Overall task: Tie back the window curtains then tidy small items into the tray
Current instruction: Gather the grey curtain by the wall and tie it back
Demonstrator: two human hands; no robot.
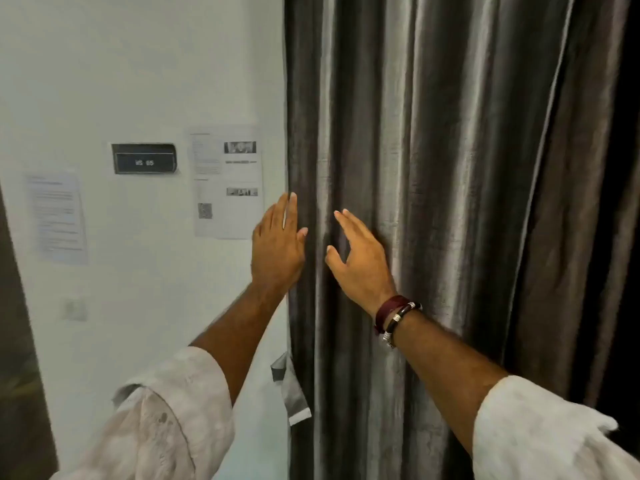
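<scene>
The grey pleated curtain (433,202) hangs in long vertical folds that run top to bottom, filling everything right of its own left edge. That edge is the landmark: it falls straight down beside the white wall (138,81). The left hand (277,247) lies flat along this edge, fingers straight and together, pointing up, palm toward the cloth and seemingly touching it. The right hand (360,261) sits just inside the edge, on the folds, fingers straight and thumb spread, gripping nothing; whether it presses the fabric or only hovers I cannot tell.

Below the left hand, at the same edge, a pale fabric strip (292,393) hangs, possibly the tie-back. Out from the edge on the wall are a printed sheet (227,181), a dark nameplate (144,163), another paper notice (57,216) and a wall switch (73,309).

The left hand is nearer the edge, so gathering probably starts there, sweeping sideways across the folds. No tray is in view.
</scene>
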